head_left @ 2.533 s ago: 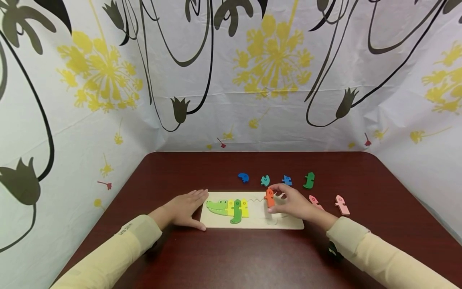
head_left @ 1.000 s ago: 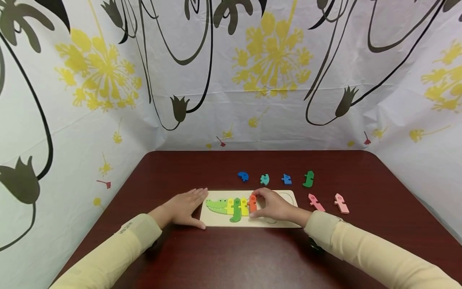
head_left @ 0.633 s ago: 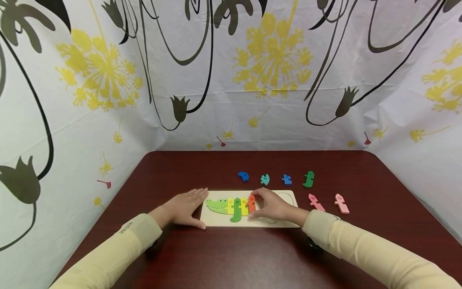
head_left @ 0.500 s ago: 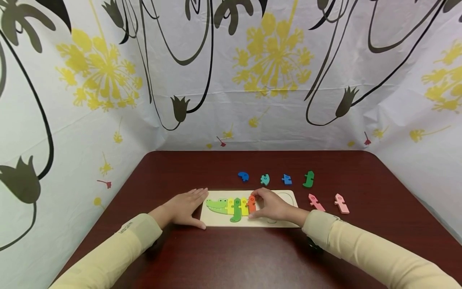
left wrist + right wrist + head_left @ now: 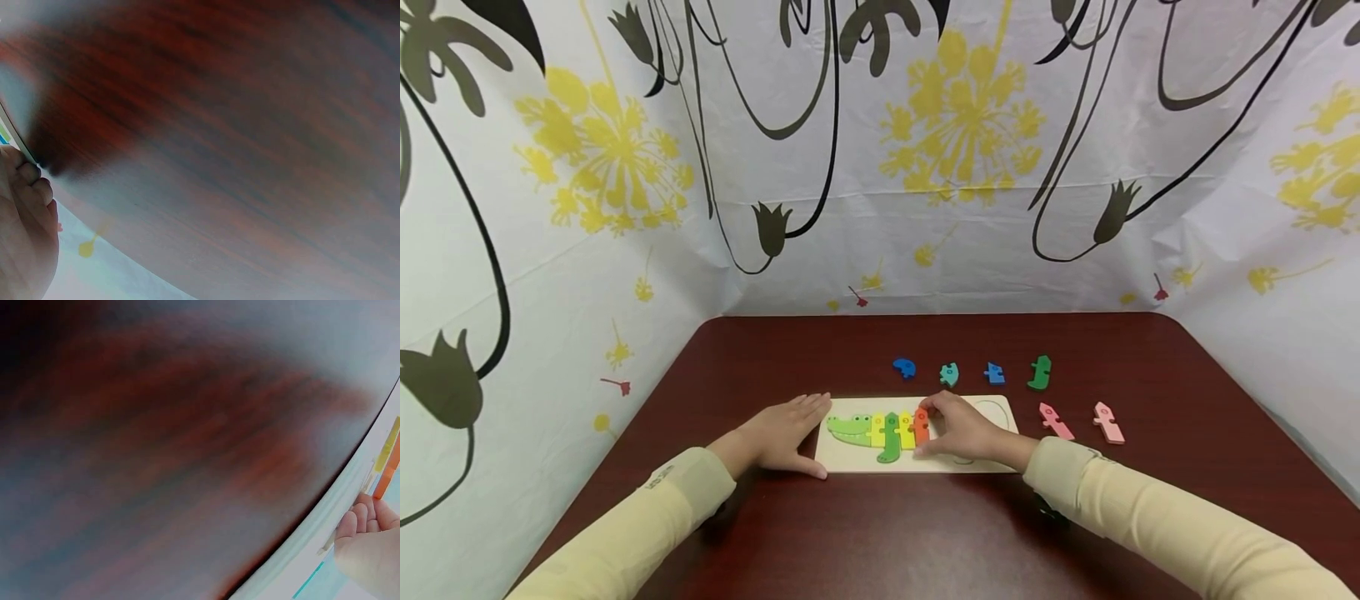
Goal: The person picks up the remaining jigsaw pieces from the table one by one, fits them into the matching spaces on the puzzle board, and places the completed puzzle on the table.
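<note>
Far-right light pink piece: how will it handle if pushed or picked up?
The light pink piece is likely stiff, with its crisp edges. Probably light: it's small compared with the right hand. Unlikely to roll or tip, lying flat, but it may slide on the table, whose top has a sheen.

head: bright, evenly lit, sharp | tabletop [image 5: 887, 533]: soft sheen | wrists: hazy, blurred, dark patches

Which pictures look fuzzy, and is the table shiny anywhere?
Head view: mostly clear, with a soft shine on the table in front of the board; left wrist view: table hazy and blurred; right wrist view: table even blurrier, but the right hand looks clearer.
</note>
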`<action>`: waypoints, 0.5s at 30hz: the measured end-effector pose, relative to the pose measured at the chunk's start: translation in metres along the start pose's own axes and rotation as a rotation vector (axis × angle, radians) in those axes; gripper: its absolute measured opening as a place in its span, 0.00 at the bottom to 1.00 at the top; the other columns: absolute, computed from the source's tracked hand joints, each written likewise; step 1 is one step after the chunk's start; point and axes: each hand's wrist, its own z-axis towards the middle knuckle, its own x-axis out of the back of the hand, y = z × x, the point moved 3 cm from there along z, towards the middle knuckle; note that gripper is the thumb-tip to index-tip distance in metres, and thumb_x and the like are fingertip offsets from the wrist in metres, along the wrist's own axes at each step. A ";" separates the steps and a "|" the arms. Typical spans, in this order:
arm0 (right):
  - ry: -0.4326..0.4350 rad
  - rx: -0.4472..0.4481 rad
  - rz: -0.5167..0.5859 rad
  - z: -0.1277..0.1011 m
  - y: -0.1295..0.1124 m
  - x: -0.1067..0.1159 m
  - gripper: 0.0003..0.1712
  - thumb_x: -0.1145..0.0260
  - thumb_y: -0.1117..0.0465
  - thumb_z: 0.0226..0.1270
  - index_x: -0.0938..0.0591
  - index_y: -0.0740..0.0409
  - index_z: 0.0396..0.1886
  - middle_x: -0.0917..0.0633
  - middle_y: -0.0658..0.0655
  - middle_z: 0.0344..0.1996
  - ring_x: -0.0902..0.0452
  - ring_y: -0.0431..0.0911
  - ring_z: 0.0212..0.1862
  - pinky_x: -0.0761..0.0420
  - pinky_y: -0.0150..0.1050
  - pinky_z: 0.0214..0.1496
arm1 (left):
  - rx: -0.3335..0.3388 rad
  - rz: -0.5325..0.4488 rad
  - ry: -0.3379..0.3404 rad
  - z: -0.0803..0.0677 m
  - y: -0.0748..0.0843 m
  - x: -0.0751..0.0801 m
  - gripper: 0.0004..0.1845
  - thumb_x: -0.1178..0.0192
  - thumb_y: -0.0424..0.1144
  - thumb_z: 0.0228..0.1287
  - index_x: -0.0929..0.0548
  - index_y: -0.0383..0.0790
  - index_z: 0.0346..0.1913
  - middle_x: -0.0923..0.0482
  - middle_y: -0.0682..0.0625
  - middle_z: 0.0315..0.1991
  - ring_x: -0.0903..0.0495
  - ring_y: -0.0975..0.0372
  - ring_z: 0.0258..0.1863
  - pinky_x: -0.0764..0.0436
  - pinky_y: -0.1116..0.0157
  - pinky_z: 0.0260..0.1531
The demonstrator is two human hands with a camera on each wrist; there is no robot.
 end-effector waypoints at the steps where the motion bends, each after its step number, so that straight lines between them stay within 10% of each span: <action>1: -0.001 -0.001 -0.005 0.000 0.000 0.000 0.41 0.19 0.47 0.47 0.24 0.64 0.56 0.23 0.52 0.46 0.28 0.47 0.50 0.26 0.47 0.57 | 0.001 0.000 0.000 0.000 0.000 0.000 0.63 0.61 0.83 0.51 0.53 0.36 0.77 0.56 0.45 0.77 0.55 0.56 0.75 0.51 0.60 0.71; 15: 0.002 0.001 -0.072 0.002 0.001 -0.003 0.42 0.20 0.44 0.46 0.22 0.63 0.56 0.23 0.51 0.45 0.30 0.45 0.49 0.27 0.46 0.56 | 0.008 -0.003 0.004 -0.001 0.001 0.000 0.63 0.60 0.83 0.51 0.53 0.36 0.77 0.56 0.45 0.77 0.55 0.56 0.75 0.50 0.61 0.71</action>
